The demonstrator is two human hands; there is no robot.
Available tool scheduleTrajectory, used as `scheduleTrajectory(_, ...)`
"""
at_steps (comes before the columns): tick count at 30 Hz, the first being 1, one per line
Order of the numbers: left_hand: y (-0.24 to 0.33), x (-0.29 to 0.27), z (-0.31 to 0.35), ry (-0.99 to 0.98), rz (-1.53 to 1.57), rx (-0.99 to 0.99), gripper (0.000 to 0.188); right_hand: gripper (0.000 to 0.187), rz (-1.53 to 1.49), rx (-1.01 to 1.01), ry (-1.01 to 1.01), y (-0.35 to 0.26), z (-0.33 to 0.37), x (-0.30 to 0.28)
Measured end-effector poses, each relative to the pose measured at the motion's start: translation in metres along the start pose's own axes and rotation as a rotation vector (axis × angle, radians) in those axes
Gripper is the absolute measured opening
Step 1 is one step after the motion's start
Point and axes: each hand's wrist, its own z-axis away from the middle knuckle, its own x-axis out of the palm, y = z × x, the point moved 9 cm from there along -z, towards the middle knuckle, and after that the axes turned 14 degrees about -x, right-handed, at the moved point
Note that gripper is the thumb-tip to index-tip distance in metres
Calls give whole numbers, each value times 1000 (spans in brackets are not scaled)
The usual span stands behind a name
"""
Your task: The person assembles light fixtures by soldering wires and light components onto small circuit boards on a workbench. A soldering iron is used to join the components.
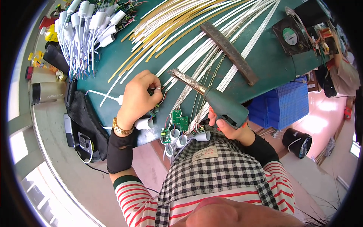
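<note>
My left hand [137,97], with a gold watch at the wrist, pinches a thin wire [155,88] by the ends of the white strips. Beneath that hand, a small circuit board and a white cylindrical housing [145,123] are partly covered. My right hand [231,130] grips a dark green soldering gun [227,108]. Its metal barrel points up and left, and the tip [173,72] is just right of the left hand, apart from it. Between my hands, green circuit boards [176,117] and several white housings [182,141] hang at the table's front edge, joined to strips by wires.
A dark metal bar [229,53] lies across white and yellow strips [162,36] on the green table [270,72]. Bundled white cabled housings [99,19] lie far left, a fan [289,36] far right. A blue crate [281,104] and black bucket [297,143] stand right.
</note>
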Motion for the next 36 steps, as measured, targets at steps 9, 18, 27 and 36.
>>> scheduleTrajectory(9, 4, 2, 0, 5, -35, 23, 8, 23, 1, 23, -8, -2, 0, 0)
scheduleTrajectory(18, -2, 4, -3, -37, -33, -5, 7, 18, 242, -108, -213, -15, -4, 13)
scheduleTrajectory(27, -9, 7, -6, -76, -18, -67, 6, 19, 301, -162, -265, -23, -14, 18)
scheduleTrajectory(36, -6, 2, -6, -76, 12, -51, 7, 47, 7, 10, -184, 3, 15, 6)
